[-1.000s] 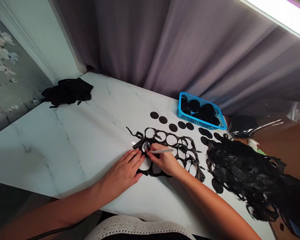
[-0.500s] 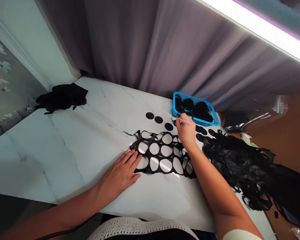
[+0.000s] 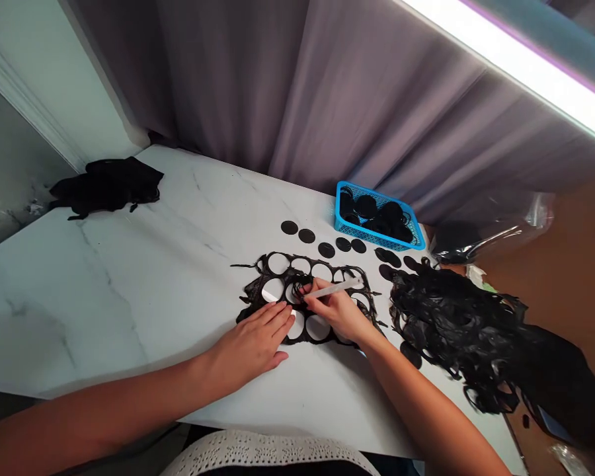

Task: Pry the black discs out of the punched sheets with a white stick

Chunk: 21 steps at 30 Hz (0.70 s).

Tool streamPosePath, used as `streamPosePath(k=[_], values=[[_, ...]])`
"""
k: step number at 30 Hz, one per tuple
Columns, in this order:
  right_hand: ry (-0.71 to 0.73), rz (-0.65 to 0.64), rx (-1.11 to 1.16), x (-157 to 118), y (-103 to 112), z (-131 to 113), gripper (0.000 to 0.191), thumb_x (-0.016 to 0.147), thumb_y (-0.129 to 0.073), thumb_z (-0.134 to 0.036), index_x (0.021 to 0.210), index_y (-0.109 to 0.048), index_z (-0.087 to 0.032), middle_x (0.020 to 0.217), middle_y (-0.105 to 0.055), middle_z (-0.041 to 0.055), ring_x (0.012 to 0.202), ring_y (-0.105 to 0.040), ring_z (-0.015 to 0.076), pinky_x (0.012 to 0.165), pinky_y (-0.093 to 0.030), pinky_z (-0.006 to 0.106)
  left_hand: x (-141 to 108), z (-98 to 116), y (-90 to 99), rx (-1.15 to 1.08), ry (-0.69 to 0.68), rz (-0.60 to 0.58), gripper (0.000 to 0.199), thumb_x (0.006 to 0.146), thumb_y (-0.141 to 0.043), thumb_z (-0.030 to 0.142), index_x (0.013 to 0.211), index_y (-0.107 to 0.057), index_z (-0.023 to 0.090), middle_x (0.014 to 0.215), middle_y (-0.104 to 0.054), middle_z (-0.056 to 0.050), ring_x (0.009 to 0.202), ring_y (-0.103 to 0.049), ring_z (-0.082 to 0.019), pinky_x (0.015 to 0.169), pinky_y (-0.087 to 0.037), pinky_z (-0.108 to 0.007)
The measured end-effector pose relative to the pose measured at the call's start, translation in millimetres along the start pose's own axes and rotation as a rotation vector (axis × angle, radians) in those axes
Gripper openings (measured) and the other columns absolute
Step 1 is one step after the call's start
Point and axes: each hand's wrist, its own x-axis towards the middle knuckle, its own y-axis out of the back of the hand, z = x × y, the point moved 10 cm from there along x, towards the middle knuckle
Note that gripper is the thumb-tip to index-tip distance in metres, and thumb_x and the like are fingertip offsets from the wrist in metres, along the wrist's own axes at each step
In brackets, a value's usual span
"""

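Observation:
A black sheet [image 3: 305, 310] cut through with rows of round holes lies on the white marbled table. My left hand [image 3: 265, 334] rests flat on its near left part, fingers stretched out. My right hand [image 3: 334, 307] is closed around a slim white pen-like tool [image 3: 341, 287], whose tip is over a hole in the middle of the sheet. Dark thin strands or curved edges show at that tip; I cannot make out what it touches. Beyond the sheet lie several loose black discs [image 3: 326, 250].
At the back right stands a blue basket [image 3: 379, 239] holding black discs. A heap of black scraps [image 3: 456, 324] covers the table's right side, with a clear plastic bag [image 3: 506, 221] behind it. Black cloth [image 3: 112, 185] lies at the far left. A grey curtain [image 3: 238, 86] hangs behind.
My right hand has moved left and nearer with the white tool, from beside the basket to the middle of the sheet. The left hand stays flat. The view has shifted slightly.

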Motion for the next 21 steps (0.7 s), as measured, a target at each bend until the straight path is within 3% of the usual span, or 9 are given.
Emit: streamPosePath(k=[3,14,21], values=[[0.073,-0.019,-0.161,-6,-7,-6,0.025,0.093,-0.051,-0.032,0.072,-0.042,-0.022,0.087,-0.062,0.0026,0.078,-0.055,0.0166,0.069,-0.043,0.029,-4,-1,-3.6,0.009,-0.002,-0.020,0.045,0.100,-0.052,0.038,0.137,-0.052,0.012,0.143,-0.055,-0.014,0.136,-0.048,-0.028,0.115,-0.034,-0.041],[0.194,0.036,-0.266,-6,-11,-12,0.024,0.094,-0.052,-0.025,0.073,-0.042,-0.023,0.087,-0.062,0.0038,0.077,-0.056,0.0173,0.067,-0.042,0.029,-4,-2,0.8,-0.075,-0.003,-0.002,0.041,0.098,-0.054,0.032,0.134,-0.053,0.013,0.141,-0.057,-0.013,0.136,-0.048,-0.028,0.115,-0.036,-0.045],[0.376,-0.055,-0.798,-24,-47,-31,0.016,0.094,-0.046,-0.014,0.081,-0.048,-0.022,0.089,-0.059,0.0078,0.082,-0.049,0.0226,0.075,-0.041,0.035,-5,-3,2.8,-0.128,0.010,-0.007,0.043,0.097,-0.055,0.033,0.136,-0.051,0.016,0.142,-0.057,-0.012,0.138,-0.046,-0.028,0.116,-0.034,-0.047]])
